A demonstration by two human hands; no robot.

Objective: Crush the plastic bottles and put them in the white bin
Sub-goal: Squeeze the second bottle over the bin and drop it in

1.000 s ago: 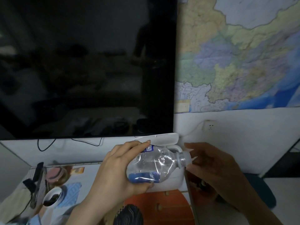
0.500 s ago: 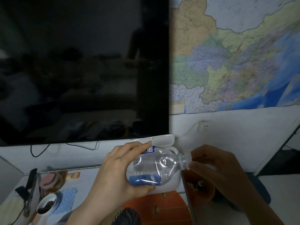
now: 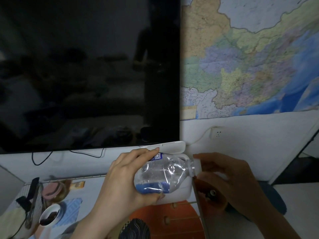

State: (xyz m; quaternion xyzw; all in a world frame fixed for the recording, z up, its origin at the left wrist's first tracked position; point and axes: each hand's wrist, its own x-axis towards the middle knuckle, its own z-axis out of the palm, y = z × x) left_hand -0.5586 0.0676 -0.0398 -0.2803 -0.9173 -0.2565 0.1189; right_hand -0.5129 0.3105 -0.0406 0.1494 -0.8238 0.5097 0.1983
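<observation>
A clear plastic bottle (image 3: pixel 162 175) with a blue label lies sideways in the air, its neck pointing right. My left hand (image 3: pixel 124 178) is wrapped around the bottle's body and base. My right hand (image 3: pixel 224 176) pinches the white cap (image 3: pixel 196 165) at the neck. Right behind the bottle stands the white bin (image 3: pixel 179 194), its flat lid (image 3: pixel 172 146) raised against the wall. The bottle hides most of the bin's opening.
A large dark screen (image 3: pixel 86 71) hangs on the wall, with a map (image 3: pixel 250 57) to its right. At lower left are a white cup (image 3: pixel 50 216), a jar (image 3: pixel 55 188) and black tools. An orange wooden piece (image 3: pixel 172 218) sits below the bin, and a socket (image 3: pixel 216 133) is on the wall.
My right hand's fingers have shifted on the cap at the bottle's neck, and the view has drifted slightly. The left hand's grip on the bottle looks the same.
</observation>
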